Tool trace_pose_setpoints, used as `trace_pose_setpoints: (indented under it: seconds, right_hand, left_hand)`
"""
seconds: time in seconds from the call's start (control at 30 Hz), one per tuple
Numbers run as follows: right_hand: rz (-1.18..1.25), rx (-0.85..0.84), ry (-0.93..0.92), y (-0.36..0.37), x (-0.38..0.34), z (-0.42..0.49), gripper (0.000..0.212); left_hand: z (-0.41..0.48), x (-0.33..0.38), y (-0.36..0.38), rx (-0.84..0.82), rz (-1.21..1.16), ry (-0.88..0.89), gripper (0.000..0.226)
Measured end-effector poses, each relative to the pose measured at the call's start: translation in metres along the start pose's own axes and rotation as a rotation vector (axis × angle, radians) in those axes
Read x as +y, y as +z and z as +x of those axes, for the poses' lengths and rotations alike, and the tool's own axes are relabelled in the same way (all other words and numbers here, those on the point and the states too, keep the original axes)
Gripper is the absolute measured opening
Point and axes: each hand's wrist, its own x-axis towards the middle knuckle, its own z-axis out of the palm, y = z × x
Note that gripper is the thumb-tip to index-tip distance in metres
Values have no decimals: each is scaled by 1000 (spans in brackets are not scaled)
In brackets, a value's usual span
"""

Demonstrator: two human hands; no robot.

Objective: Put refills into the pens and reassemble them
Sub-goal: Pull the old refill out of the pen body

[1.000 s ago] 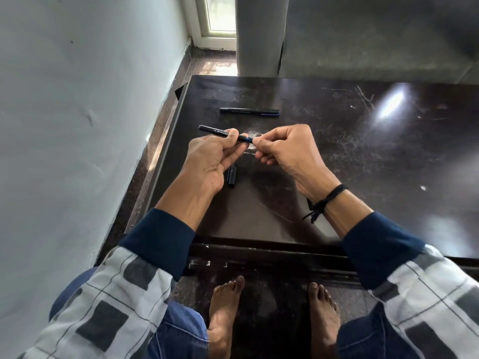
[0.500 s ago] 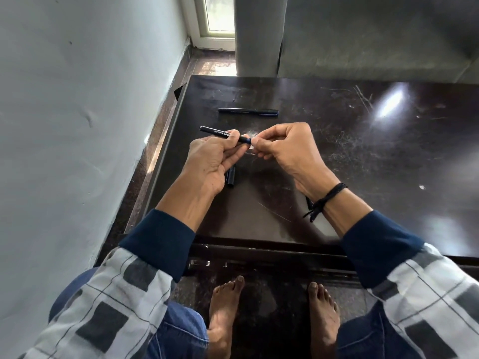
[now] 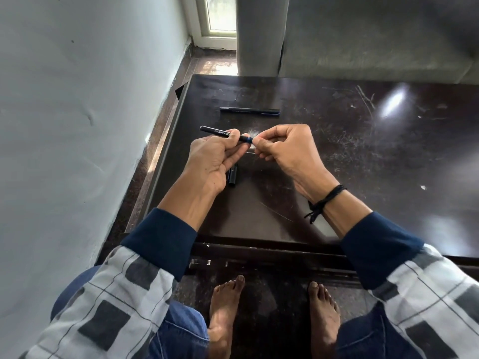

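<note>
Navy cuffs [image 3: 160,237] end white sleeves [image 3: 111,288] checked with grey squares and thin dark lines. A black knotted cord [image 3: 327,200] rings the wrist of the right hand [image 3: 285,154]. Blue jeans [image 3: 181,330], bare feet [image 3: 225,307].

I count two pens: a held pen [image 3: 215,131] and a far pen [image 3: 250,111]. There is one black cap [image 3: 232,176], one counter [image 3: 363,151], and two hands: left hand [image 3: 210,161] and right hand [image 3: 282,149].
</note>
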Motion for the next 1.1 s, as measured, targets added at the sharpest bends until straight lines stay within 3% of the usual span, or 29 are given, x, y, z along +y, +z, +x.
trace_pose_setpoints:
  seconds: [0.17, 0.43, 0.6, 0.87, 1.1]
  right_hand:
    - [77, -35, 20, -2, -5, -2, 25]
    - [27, -19, -8, -2, -1, 0, 8]
    - [74, -26, 6, -2, -3, 0, 23]
    - [14, 0, -35, -2, 1, 1, 9]
    - [61, -11, -11, -2, 0, 1, 19]
  left_hand:
    - [-1, 4, 0, -5, -11, 6, 1]
    - [1, 2, -1, 15, 2, 7, 3]
    - [2, 3, -1, 13, 4, 11, 2]
    - [2, -2, -1, 13, 12, 7, 4]
    - [1, 1, -1, 2, -16, 9, 3]
